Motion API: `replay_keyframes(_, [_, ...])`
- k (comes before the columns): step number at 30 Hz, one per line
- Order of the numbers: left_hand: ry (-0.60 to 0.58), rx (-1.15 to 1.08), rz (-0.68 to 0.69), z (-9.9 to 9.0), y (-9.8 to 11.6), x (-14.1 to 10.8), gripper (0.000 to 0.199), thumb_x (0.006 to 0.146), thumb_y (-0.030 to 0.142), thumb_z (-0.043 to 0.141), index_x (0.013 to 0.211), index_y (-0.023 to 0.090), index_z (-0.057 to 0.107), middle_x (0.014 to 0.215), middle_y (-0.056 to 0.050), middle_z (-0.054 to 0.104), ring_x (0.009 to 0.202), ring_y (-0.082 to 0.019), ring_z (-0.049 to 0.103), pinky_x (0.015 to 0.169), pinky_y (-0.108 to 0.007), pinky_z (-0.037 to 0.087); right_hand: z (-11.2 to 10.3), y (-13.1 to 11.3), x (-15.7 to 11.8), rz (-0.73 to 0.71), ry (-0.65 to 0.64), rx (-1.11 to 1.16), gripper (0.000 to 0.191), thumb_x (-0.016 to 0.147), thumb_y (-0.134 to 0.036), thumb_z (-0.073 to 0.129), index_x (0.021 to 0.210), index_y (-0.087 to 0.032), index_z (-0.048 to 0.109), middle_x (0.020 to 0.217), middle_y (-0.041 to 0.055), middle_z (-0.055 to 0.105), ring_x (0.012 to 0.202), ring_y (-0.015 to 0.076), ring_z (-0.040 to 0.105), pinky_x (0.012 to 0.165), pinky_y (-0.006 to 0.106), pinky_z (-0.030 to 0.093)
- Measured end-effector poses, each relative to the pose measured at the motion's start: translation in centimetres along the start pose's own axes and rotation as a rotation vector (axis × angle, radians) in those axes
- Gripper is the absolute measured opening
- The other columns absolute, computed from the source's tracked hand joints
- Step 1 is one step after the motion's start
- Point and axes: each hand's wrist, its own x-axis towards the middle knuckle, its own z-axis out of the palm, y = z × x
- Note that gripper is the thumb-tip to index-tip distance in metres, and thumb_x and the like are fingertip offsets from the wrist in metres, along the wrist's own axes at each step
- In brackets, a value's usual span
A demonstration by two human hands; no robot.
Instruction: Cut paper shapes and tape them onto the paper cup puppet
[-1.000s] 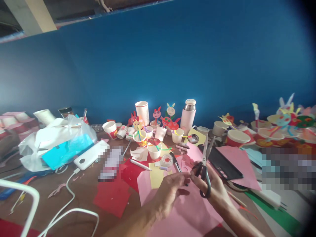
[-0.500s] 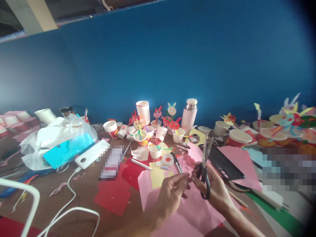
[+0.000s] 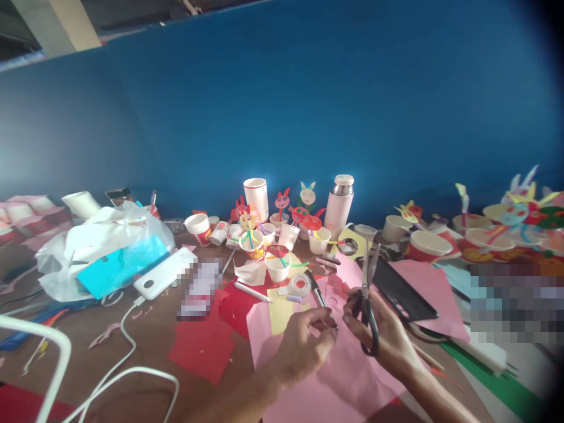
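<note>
- Two bare hands face each other, just apart, above pink paper (image 3: 304, 399).
- Right hand (image 3: 388, 332): fingers in the loops of the scissors (image 3: 365, 288), which point up and away, blades slightly parted.
- Left hand (image 3: 306, 343): thumb and fingers drawn in narrowly; whether they pinch something small, I cannot tell.
- Step in hand, as I judge it: handling between snips, since no paper shows between the blades. Another cut would call for material set in that gap and the loops squeezed.
- Black marker (image 3: 318, 292): just beyond the left fingertips; no lettering legible.
- Red-and-white cup (image 3: 199, 228), beyond and left of the left hand: its print is too small to read.
- Pixelated patches left and right of the hands hide any writing there.
</note>
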Motion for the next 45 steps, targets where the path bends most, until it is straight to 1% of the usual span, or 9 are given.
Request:
replay_keyframes(3, [0.035,-0.005,-0.001,-0.8,0.2,0.6,0.018,0.074,0.025,0.056,0.083,0.015,0.068,0.081,-0.006,0.062,0.076,-0.018,0.054,0.065,-0.025,0.040,-0.6,-0.4,0.2,-0.044,0.018,-0.023,0.031,0.069,-0.030,0.064,0.094,-0.024,0.048,0.075,-0.0016,0.059,0.070,0.0164,0.057,0.063,0.027,0.048])
replay_keyframes(8, [0.051,-0.213,-0.095,-1.8,0.3,1.5,0.023,0.071,0.030,0.062,0.086,0.013,0.065,0.077,-0.006,0.062,0.066,-0.015,0.055,0.061,-0.026,0.042,-0.7,-0.4,0.1,-0.059,-0.030,-0.038,0.031,0.070,-0.028,0.063,0.097,-0.024,0.047,0.074,-0.0020,0.057,0.067,0.0158,0.056,0.061,0.027,0.048])
replay_keyframes(11, [-0.012,-0.245,-0.099,-1.5,0.2,1.5,0.025,0.068,0.032,0.066,0.085,0.013,0.065,0.077,-0.006,0.063,0.070,-0.016,0.056,0.063,-0.026,0.042,-0.2,0.1,-0.2,-0.065,-0.044,-0.084,0.034,0.070,-0.025,0.063,0.100,-0.024,0.045,0.078,-0.0005,0.058,0.071,0.0168,0.057,0.064,0.028,0.048])
replay_keyframes(16, [0.003,-0.208,-0.133,-0.8,0.0,1.3,0.023,0.061,0.028,0.072,0.076,0.013,0.065,0.072,-0.005,0.061,0.065,-0.013,0.052,0.062,-0.025,0.039,0.1,0.7,-0.4,-0.095,-0.052,-0.191,0.032,0.072,-0.026,0.062,0.098,-0.023,0.044,0.086,0.0036,0.060,0.079,0.0199,0.057,0.074,0.035,0.047])
replay_keyframes(22, [-0.034,-0.215,-0.142,-0.6,-0.5,1.5,0.007,0.061,0.018,0.064,0.063,0.012,0.062,0.058,-0.001,0.055,0.055,-0.010,0.048,0.055,-0.024,0.038,0.0,0.4,-0.3,-0.070,-0.071,-0.150,0.034,0.073,-0.027,0.063,0.101,-0.024,0.044,0.089,0.0039,0.060,0.078,0.0190,0.057,0.073,0.034,0.047])
replay_keyframes(30, [0.023,-0.279,-0.273,-1.0,-0.2,2.1,0.011,0.057,0.020,0.066,0.061,0.011,0.061,0.053,-0.001,0.054,0.047,-0.009,0.047,0.052,-0.026,0.043,-0.7,1.0,0.1,-0.030,-0.174,0.055,0.049,0.076,-0.036,0.063,0.117,-0.021,0.041,0.093,0.0063,0.064,0.086,0.0221,0.059,0.076,0.036,0.048])
replay_keyframes(37, [0.070,-0.423,-0.290,-1.7,-0.3,2.4,0.008,0.058,0.018,0.061,0.062,0.012,0.058,0.053,0.000,0.053,0.046,-0.010,0.048,0.048,-0.026,0.043,-1.2,1.3,0.7,-0.084,-0.112,0.072,0.048,0.077,-0.048,0.059,0.115,-0.021,0.045,0.095,0.0105,0.066,0.091,0.0251,0.060,0.076,0.037,0.049])
replay_keyframes(42, [0.176,-0.559,-0.210,-2.7,-0.1,2.7,0.010,0.060,0.019,0.062,0.065,0.012,0.056,0.056,0.001,0.052,0.048,-0.009,0.047,0.046,-0.024,0.043,-2.2,2.0,0.6,-0.071,-0.209,-0.137,0.051,0.081,-0.052,0.049,0.120,-0.019,0.047,0.092,0.0090,0.065,0.083,0.0238,0.062,0.072,0.037,0.051])
replay_keyframes(45, [0.226,-0.607,-0.188,-3.3,0.1,3.0,0.015,0.062,0.023,0.065,0.068,0.013,0.056,0.055,0.001,0.050,0.049,-0.009,0.047,0.044,-0.023,0.043,-2.4,3.0,0.1,-0.090,-0.251,-0.412,0.056,0.076,-0.052,0.055,0.124,-0.022,0.049,0.111,0.0120,0.063,0.101,0.0311,0.058,0.086,0.045,0.047])
